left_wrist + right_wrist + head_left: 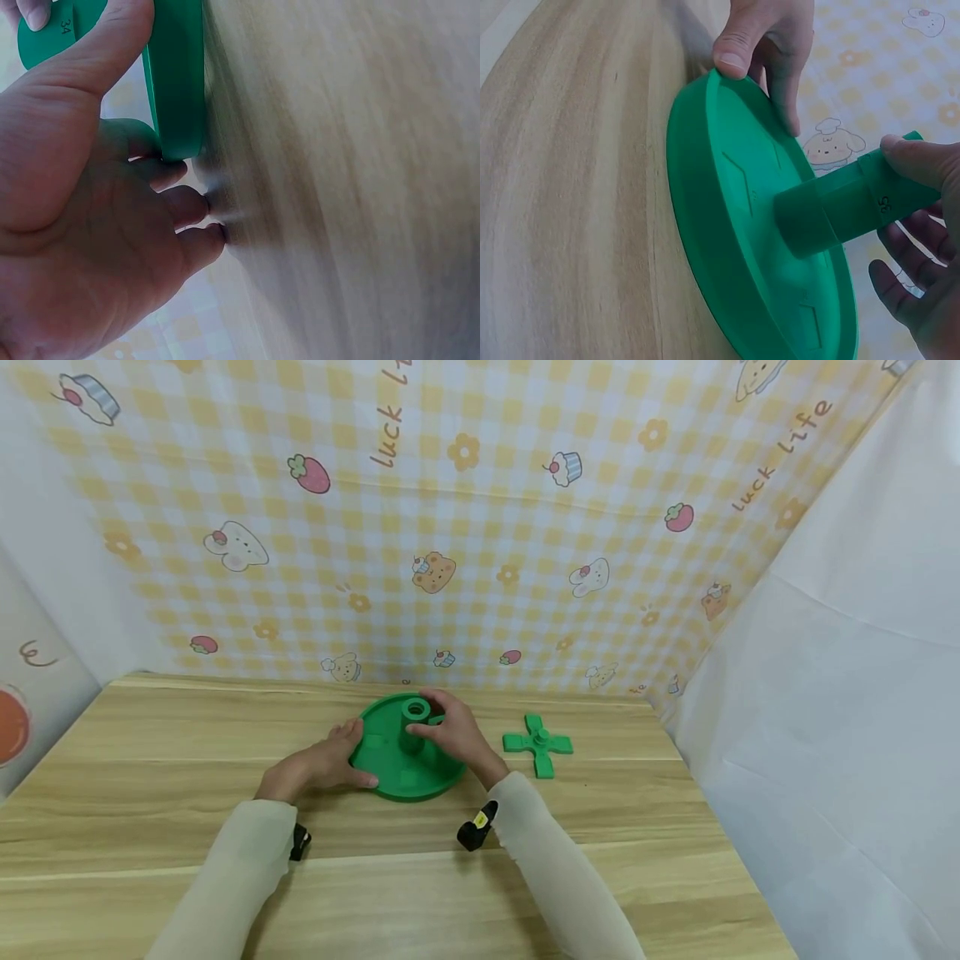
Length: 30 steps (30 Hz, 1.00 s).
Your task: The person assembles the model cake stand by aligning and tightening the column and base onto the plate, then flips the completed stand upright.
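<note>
A round green plastic base (390,762) with a raised rim rests on the wooden table. From its middle rises a thick green tube (416,711) with an open top; in the right wrist view the tube (838,202) shows the number 35. My left hand (328,760) holds the left edge of the base, thumb on the near rim and fingers round the outer side. My right hand (459,733) grips the upper part of the tube between thumb and fingers. Part of the base's right side is hidden behind this hand.
To the right of the base lies a flat green cross-shaped piece (539,742) with a short peg at its centre. A patterned cloth (465,527) hangs behind the table (375,893); white sheets (847,677) border it at the sides.
</note>
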### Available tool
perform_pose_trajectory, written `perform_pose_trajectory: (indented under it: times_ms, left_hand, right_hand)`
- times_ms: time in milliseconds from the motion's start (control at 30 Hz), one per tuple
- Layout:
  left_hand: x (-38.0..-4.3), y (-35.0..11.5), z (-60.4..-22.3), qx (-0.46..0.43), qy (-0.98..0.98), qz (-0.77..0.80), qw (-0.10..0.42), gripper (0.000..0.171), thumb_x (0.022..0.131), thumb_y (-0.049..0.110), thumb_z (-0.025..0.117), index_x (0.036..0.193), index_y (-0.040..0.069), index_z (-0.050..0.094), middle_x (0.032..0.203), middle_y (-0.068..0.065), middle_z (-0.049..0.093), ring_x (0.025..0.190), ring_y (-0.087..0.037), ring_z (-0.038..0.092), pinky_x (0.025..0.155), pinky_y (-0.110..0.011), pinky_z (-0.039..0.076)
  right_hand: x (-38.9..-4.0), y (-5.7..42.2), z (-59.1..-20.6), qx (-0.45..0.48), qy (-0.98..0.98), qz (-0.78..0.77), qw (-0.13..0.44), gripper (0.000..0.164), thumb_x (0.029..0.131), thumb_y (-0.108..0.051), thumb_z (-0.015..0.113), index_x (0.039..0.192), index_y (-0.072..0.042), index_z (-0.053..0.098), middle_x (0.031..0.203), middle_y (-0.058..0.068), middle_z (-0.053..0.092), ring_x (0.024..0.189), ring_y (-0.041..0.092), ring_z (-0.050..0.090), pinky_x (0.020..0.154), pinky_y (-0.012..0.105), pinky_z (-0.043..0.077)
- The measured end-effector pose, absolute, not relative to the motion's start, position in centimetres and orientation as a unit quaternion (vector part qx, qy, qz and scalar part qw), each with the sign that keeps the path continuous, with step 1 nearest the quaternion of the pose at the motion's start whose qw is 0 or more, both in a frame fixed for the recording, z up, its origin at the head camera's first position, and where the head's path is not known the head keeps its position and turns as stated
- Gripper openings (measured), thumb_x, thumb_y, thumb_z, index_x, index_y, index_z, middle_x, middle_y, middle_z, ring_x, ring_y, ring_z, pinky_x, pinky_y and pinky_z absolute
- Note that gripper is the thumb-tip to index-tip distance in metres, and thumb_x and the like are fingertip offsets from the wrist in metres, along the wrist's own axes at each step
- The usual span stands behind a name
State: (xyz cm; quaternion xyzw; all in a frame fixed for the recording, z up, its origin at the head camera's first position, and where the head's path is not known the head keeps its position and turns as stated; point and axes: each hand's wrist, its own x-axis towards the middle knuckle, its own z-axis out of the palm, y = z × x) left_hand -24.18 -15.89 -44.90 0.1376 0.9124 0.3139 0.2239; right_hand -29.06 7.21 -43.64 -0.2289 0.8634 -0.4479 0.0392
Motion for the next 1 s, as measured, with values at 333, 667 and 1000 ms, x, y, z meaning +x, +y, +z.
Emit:
perform_pose_trajectory:
  times_ms: [333, 667, 1000]
  left_hand:
    - [-24.3, -16.0, -44.9, 0.14, 0.912, 0.315, 0.224, 0.116, 0.087, 0.044, 0.074, 0.153, -0.011, -0.003, 0.161, -0.033, -0.007, 0.146, -0.054, -0.007, 0.117, -0.066, 0.005]
    - [-24.2, -16.0, -44.7, 0.141, 0.913, 0.312, 0.223, 0.115, 0.087, 0.042, 0.075, 0.153, -0.013, -0.002, 0.16, -0.033, -0.006, 0.146, -0.054, -0.006, 0.117, -0.066, 0.007]
    - [-24.1, -15.9, -44.6, 0.15, 0.914, 0.311, 0.214, 0.115, 0.087, 0.042, 0.075, 0.151, -0.016, 0.0, 0.159, -0.036, -0.004, 0.145, -0.056, -0.004, 0.117, -0.066, 0.008]
  right_hand:
    - [-28.9, 7.4, -43.5, -0.224, 0.862, -0.451, 0.056, 0.06, 0.091, -0.023, 0.075, 0.142, -0.007, 0.05, 0.136, 0.011, 0.057, 0.119, 0.027, 0.057, 0.1, 0.042, 0.05]
    - [-29.5, 8.2, -43.3, -0.274, 0.817, -0.496, 0.107, 0.063, 0.094, -0.003, 0.065, 0.151, -0.007, 0.038, 0.147, 0.016, 0.05, 0.133, 0.03, 0.052, 0.109, 0.042, 0.045]
    - [-29.5, 7.7, -43.4, -0.271, 0.843, -0.457, 0.084, 0.057, 0.093, -0.005, 0.068, 0.146, -0.003, 0.047, 0.142, 0.013, 0.055, 0.123, 0.027, 0.058, 0.102, 0.037, 0.05]
